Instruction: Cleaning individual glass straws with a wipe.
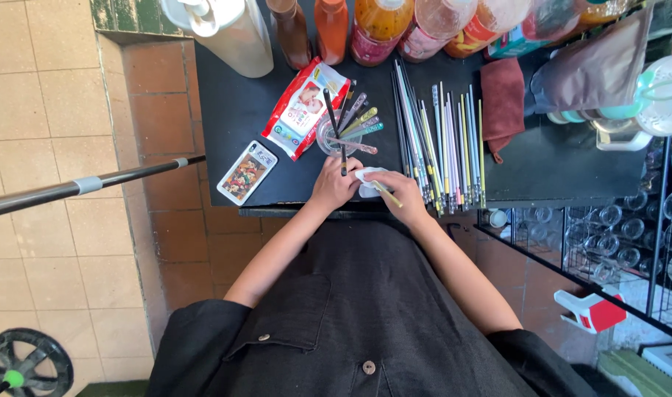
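Note:
My left hand grips a black straw at the front edge of the black table. My right hand holds a white wipe wrapped round a yellow straw. Just beyond the hands stands a clear cup with several coloured straws fanned out of it. A long row of coloured straws lies on the table right of my right hand.
A red-and-white wipes packet and a phone lie left of the cup. Bottles and a white jug line the back edge. A dark red cloth lies at right. A grey pole crosses the tiled floor.

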